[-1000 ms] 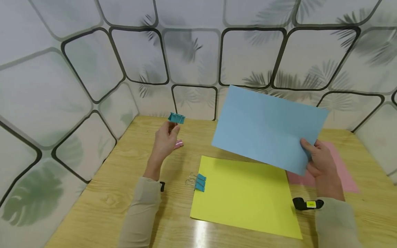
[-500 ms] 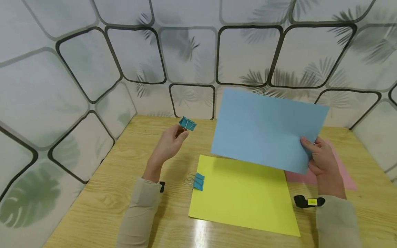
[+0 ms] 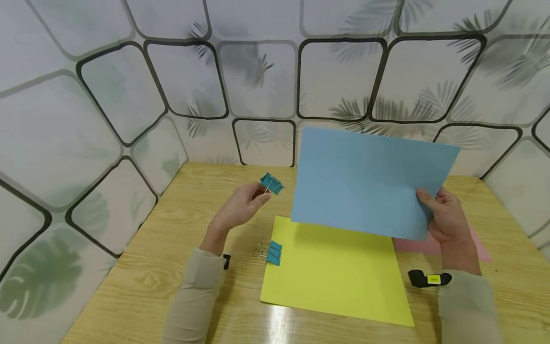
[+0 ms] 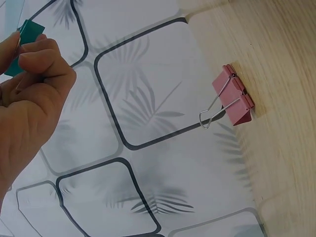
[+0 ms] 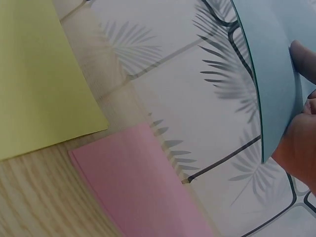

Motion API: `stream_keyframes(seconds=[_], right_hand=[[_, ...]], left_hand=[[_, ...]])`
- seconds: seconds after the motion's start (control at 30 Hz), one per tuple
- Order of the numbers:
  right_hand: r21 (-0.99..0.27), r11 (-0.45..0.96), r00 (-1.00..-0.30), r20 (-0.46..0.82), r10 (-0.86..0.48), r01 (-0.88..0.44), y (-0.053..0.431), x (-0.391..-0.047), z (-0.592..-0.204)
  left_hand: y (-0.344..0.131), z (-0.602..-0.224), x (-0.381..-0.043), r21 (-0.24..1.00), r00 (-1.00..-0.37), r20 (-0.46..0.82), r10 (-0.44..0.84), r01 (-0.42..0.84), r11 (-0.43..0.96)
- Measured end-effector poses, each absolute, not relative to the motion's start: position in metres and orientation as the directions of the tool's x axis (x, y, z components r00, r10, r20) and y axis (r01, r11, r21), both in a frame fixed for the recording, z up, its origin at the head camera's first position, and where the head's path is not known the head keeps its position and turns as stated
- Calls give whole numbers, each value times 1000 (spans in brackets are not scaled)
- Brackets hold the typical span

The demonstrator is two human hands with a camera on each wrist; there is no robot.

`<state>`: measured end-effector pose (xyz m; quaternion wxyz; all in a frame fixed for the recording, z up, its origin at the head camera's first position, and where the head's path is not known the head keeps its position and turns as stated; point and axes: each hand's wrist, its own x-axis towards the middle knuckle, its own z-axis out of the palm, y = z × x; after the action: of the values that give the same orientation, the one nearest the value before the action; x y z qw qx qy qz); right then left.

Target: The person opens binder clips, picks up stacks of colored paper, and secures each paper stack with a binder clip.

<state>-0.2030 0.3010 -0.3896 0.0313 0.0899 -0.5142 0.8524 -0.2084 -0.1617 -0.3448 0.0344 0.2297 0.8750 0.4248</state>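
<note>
My left hand [image 3: 238, 205] pinches a teal binder clip [image 3: 272, 183] by its wire handles, body pointing up and away. My right hand [image 3: 449, 220] grips the right edge of light blue paper [image 3: 365, 181], thumb on the near face. The blue paper is held raised and tilted above the table; how many sheets it has I cannot tell. Below it lies yellow paper [image 3: 339, 282], partly covered from view. A second teal binder clip [image 3: 274, 253] sits on the yellow paper's left edge, handles pointing left. The held clip and the blue paper are apart.
Pink paper [image 5: 143, 187] lies on the wooden table [image 3: 142, 286] at the right, beside the yellow paper. A pink binder clip [image 4: 233, 96] stands on the table beyond my left hand, hidden in the head view. A patterned wall [image 3: 266, 76] borders the table's back and left.
My left hand has carried the teal binder clip right and a little nearer, towards the blue paper's left edge. The blue paper has levelled out and its left side has dropped slightly.
</note>
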Motion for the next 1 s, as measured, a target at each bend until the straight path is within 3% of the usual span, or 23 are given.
stream_keyframes(seconds=[0.53, 1.0], right_hand=[[-934, -301, -969, 230, -95, -192, 293, -201, -385], [-925, -328, -970, 231, -80, -193, 292, -197, -381]], left_hand=[[-163, -356, -208, 739, -844, 61, 532, 396, 544], [-159, -354, -205, 709, -823, 26, 567, 414, 570]])
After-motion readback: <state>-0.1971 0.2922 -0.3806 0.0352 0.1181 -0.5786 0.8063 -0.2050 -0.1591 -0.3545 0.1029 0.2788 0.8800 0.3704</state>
